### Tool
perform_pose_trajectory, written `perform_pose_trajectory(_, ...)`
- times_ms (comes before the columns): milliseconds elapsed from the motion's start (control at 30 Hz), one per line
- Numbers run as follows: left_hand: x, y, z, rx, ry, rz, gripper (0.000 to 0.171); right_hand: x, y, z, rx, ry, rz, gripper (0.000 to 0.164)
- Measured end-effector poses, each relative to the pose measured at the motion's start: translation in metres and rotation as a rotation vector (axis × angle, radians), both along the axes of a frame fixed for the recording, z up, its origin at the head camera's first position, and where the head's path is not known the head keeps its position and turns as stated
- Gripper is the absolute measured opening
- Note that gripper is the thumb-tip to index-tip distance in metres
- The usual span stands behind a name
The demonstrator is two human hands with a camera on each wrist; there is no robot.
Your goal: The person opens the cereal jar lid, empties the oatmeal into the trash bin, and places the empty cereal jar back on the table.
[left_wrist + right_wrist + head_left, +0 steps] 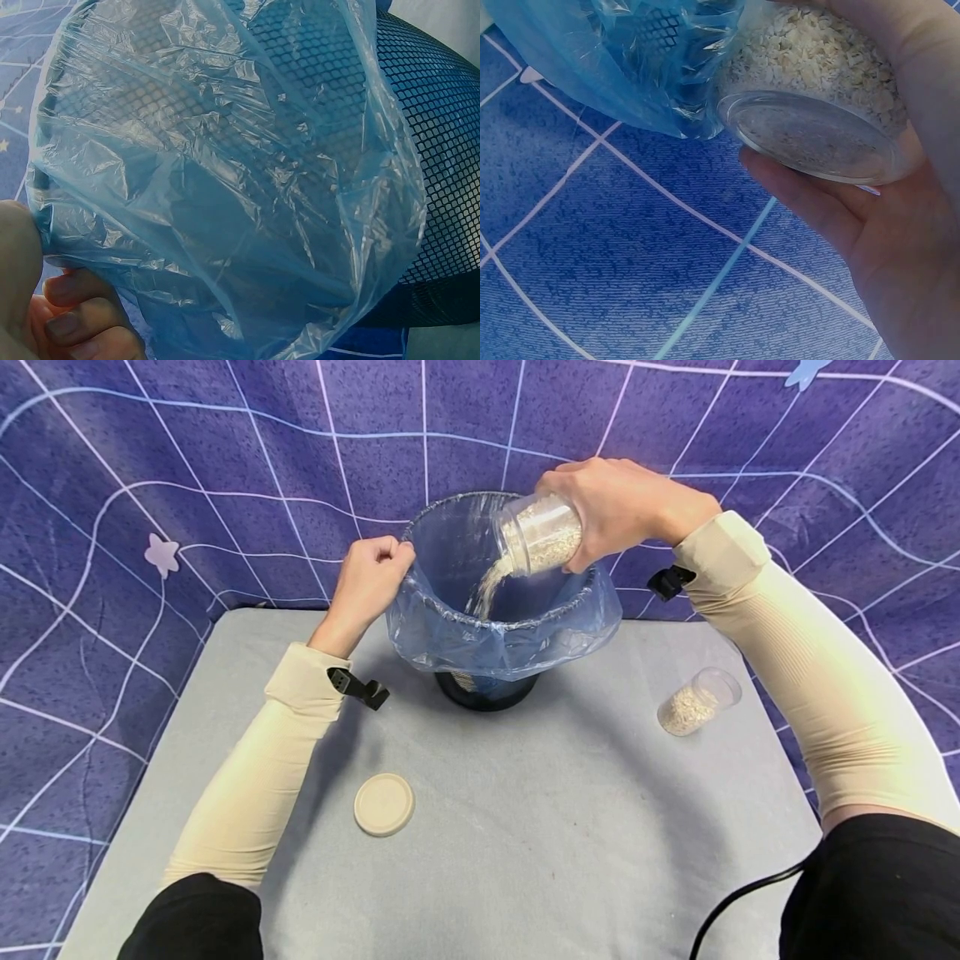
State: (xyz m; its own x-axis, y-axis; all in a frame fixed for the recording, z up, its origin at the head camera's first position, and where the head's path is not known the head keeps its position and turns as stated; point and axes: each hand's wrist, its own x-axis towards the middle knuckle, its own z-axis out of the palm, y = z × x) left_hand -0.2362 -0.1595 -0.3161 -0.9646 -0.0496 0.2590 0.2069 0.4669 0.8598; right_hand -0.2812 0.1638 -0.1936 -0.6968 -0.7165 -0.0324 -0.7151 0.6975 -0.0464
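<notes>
My right hand [611,506] grips a clear plastic jar [551,537] of pale flakes that look like oats, tipped with its mouth down to the left. Flakes [489,587] stream from the mouth into a mesh bin lined with a blue plastic bag [498,647]. In the right wrist view the jar's round base [810,139] faces the camera, with flakes behind it. At the bin's left rim my left hand [372,575] pinches the bag and rim, its fingers [86,322] curled beneath the edge. The bin's black mesh [442,165] shows past the bag in the left wrist view.
A second clear jar [697,702], partly filled with flakes, stands on the grey cloth-covered table [510,827] at the right. A round beige lid [384,804] lies at the left front. Behind the table hangs a purple patterned curtain [270,460]. A black cable [738,897] runs at the lower right.
</notes>
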Motion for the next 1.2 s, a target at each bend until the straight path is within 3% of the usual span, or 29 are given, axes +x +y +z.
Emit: perform_pose_trajectory(1200, -0.0002, -0.0002, 0.0007, 0.006, -0.013, 0.004, 0.042, 0.0001, -0.0021, -0.0004, 0.046, -0.009, -0.017, 0.088)
